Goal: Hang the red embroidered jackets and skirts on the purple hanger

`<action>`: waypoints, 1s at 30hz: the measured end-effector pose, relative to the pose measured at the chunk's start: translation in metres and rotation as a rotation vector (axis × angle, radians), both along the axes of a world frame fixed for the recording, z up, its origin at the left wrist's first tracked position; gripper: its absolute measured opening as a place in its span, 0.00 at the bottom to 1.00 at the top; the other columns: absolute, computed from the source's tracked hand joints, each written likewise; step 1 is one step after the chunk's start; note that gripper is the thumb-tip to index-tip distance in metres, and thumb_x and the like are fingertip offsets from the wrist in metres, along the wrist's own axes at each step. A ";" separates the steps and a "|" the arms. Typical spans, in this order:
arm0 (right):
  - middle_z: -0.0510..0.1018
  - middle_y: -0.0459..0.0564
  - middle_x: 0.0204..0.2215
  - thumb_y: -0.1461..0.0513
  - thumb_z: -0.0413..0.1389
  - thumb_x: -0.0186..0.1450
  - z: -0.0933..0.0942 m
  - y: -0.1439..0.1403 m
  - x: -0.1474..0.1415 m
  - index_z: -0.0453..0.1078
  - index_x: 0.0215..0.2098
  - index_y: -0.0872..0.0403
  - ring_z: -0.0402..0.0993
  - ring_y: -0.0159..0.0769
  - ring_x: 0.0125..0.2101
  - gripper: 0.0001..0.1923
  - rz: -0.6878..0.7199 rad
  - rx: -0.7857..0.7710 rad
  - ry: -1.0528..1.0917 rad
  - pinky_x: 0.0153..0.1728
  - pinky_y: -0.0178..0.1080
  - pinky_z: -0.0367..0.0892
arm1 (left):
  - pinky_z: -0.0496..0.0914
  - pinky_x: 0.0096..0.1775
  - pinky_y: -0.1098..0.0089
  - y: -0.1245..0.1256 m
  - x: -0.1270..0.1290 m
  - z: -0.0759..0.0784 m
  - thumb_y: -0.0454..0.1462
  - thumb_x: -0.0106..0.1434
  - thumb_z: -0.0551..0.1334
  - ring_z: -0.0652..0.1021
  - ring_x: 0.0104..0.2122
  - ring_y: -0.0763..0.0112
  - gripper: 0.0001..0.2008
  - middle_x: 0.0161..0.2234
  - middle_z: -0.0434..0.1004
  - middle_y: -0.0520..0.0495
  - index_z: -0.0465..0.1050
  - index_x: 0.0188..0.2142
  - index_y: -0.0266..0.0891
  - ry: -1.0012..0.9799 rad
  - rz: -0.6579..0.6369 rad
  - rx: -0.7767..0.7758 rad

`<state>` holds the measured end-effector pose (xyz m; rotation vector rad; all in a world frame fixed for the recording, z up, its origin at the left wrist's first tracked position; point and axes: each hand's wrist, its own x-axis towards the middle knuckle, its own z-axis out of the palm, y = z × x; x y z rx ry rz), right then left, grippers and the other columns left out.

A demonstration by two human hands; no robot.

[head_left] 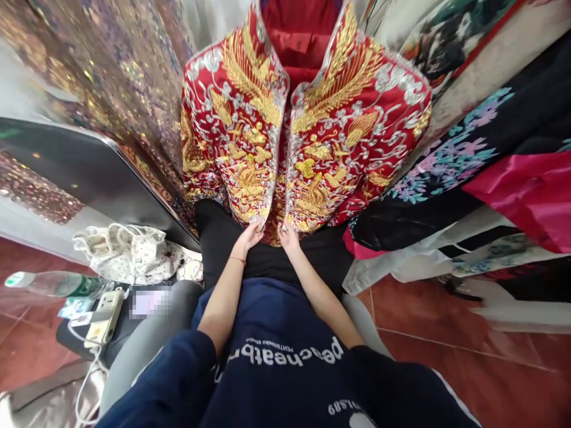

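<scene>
centre frame: our left hand (250,235) and right hand (288,236) each pinch the red embroidered jacket (307,125) hem, grips clenched on cloth.

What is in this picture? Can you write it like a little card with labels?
left hand: pinches the bottom hem of the left front panel of the red jacket
right hand: pinches the hem of the right front panel
red jacket: hangs upright, gold and silver embroidery, front slightly open
black skirt: under the jacket
left side: water bottle lying down, white bag, power strip
right side: flowered black fabric
floor: reddish tiles
</scene>
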<state>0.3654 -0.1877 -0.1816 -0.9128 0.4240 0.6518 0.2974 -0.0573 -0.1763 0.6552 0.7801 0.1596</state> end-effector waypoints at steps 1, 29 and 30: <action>0.78 0.42 0.26 0.63 0.64 0.62 -0.003 0.000 -0.001 0.70 0.33 0.53 0.76 0.24 0.30 0.06 0.005 0.009 -0.003 0.34 0.24 0.72 | 0.64 0.26 0.78 0.000 -0.001 -0.003 0.30 0.60 0.68 0.75 0.27 0.80 0.05 0.28 0.77 0.51 0.73 0.35 0.36 -0.017 -0.018 -0.009; 0.78 0.45 0.21 0.66 0.71 0.48 -0.025 0.007 -0.008 0.74 0.26 0.55 0.71 0.28 0.23 0.12 0.198 0.068 -0.128 0.28 0.33 0.68 | 0.70 0.43 0.71 -0.001 0.000 -0.032 0.35 0.53 0.75 0.80 0.35 0.72 0.13 0.36 0.83 0.46 0.80 0.38 0.36 -0.123 -0.116 0.094; 0.78 0.45 0.21 0.66 0.72 0.47 -0.025 0.008 -0.008 0.74 0.27 0.55 0.72 0.28 0.24 0.12 0.214 0.073 -0.134 0.28 0.34 0.68 | 0.70 0.44 0.71 -0.002 0.000 -0.031 0.35 0.54 0.74 0.80 0.35 0.72 0.12 0.35 0.83 0.46 0.80 0.37 0.35 -0.131 -0.121 0.096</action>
